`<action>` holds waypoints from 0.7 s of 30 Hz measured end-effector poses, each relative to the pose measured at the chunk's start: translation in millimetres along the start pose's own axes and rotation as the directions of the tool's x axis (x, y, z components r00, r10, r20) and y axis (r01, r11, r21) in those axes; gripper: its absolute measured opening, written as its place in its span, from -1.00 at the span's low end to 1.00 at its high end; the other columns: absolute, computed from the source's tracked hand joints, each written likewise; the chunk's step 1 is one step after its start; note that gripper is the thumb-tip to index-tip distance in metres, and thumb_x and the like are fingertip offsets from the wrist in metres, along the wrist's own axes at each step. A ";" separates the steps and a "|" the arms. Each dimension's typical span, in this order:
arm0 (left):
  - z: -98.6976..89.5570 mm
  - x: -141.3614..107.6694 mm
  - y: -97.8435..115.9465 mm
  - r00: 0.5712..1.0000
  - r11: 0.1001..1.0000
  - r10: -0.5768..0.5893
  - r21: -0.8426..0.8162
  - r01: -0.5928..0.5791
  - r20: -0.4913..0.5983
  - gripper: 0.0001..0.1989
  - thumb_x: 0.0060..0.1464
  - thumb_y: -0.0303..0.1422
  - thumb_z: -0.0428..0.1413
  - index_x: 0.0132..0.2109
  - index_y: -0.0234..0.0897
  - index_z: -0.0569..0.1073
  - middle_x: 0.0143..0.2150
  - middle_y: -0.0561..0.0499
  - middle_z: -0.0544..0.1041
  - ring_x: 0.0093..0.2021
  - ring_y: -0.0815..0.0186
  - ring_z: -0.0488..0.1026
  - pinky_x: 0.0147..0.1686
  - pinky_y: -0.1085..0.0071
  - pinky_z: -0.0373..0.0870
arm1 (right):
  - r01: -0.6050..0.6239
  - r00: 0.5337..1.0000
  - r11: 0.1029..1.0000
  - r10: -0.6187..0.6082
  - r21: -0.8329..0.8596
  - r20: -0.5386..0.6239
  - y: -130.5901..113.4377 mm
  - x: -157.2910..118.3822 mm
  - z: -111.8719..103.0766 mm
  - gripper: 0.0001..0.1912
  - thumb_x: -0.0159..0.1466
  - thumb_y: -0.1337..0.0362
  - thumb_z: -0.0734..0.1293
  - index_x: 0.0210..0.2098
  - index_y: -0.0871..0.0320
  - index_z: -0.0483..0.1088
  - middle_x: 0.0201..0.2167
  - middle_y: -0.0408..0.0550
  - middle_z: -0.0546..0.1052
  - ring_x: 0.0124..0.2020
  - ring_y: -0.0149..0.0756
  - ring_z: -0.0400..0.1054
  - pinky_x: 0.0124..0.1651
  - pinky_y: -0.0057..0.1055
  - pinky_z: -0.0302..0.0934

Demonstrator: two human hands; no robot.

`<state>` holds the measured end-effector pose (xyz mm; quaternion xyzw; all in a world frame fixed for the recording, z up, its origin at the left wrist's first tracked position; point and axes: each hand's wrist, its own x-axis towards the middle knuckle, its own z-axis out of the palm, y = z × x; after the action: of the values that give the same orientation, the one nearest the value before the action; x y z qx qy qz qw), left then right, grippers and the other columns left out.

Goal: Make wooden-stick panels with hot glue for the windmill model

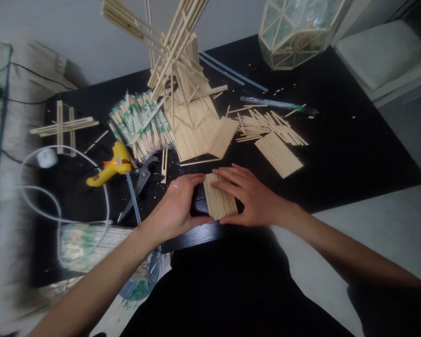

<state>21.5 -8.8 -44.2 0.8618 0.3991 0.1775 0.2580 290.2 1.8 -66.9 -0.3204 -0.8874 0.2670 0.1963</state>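
Observation:
A small panel of side-by-side wooden sticks point(220, 202) lies near the table's front edge, between my two hands. My left hand point(178, 201) grips its left side, fingertips at the upper corner and thumb at the lower one. From the right, my right hand point(255, 199) closes on the same panel, some fingers lying over its top and the thumb at its bottom edge. Just beyond stands a windmill-like stick model point(192, 133) with crossed blades. Another flat stick panel point(279, 154) rests to the right, beside a pile of short cut sticks point(263, 122).
Left of my hands are a yellow glue gun point(115, 166) with a glue stick, and cutting shears point(140, 185). Wrapped chopsticks point(140, 121) lie behind them. A white cable point(107, 201) loops at the left. A glass geometric container point(294, 40) stands at the back right.

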 end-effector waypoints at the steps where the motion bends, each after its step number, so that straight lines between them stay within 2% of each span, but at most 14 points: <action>1: 0.1 0.1 0.0 1.000 1.000 0.002 0.002 -0.002 0.000 -0.09 0.01 -0.08 0.45 0.35 -0.24 0.21 0.31 -0.36 0.42 0.31 -0.18 0.41 0.25 -0.19 0.41 | 0.001 1.000 1.000 -0.001 -0.004 0.000 0.2 0.0 0.3 -0.08 0.23 -0.25 0.48 0.41 0.10 0.28 0.45 0.26 0.28 0.49 0.16 0.12 0.51 0.29 -0.07; 8: -1.2 0.5 -0.3 0.998 0.994 0.057 0.093 -0.059 0.023 -0.30 0.09 0.02 0.37 0.20 -0.25 0.34 0.32 -0.38 0.41 0.32 -0.19 0.40 0.24 -0.22 0.41 | -0.001 1.000 1.000 0.001 -0.024 0.005 0.7 -0.6 0.9 -0.07 0.22 -0.24 0.50 0.40 0.11 0.30 0.47 0.25 0.25 0.50 0.14 0.10 0.51 0.27 -0.07; 11: -1.4 0.6 -0.1 0.998 0.991 0.064 0.113 -0.067 0.029 -0.31 0.10 0.05 0.34 0.20 -0.26 0.36 0.32 -0.39 0.41 0.32 -0.20 0.41 0.24 -0.22 0.42 | -0.002 1.000 1.000 0.002 -0.015 0.001 1.5 -0.8 1.4 -0.06 0.21 -0.27 0.49 0.42 0.06 0.29 0.49 0.22 0.23 0.51 0.14 0.10 0.51 0.29 -0.06; 17: 0.7 -1.2 -1.8 0.997 0.990 0.063 0.120 -0.067 0.038 -0.30 0.11 0.06 0.33 0.23 -0.23 0.40 0.35 -0.35 0.42 0.38 -0.20 0.36 0.31 -0.23 0.36 | 0.027 1.000 1.000 -0.027 -0.006 -0.014 3.5 -0.8 3.0 -0.04 0.22 -0.26 0.49 0.43 0.11 0.28 0.49 0.24 0.23 0.51 0.14 0.08 0.52 0.27 -0.09; 21: -7.0 -2.5 -0.8 0.996 0.991 0.057 0.117 -0.064 0.066 -0.27 0.10 0.08 0.33 0.26 -0.24 0.42 0.40 -0.37 0.36 0.41 -0.23 0.32 0.32 -0.26 0.36 | 0.026 1.000 1.000 -0.026 -0.001 -0.015 3.8 -0.8 2.5 -0.01 0.22 -0.25 0.50 0.47 0.06 0.22 0.50 0.18 0.23 0.51 0.12 0.09 0.52 0.27 -0.10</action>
<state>15.8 -8.2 -39.2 0.8925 0.3743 0.1339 0.2131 291.2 2.9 -71.3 -0.3110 -0.8901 0.2618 0.2061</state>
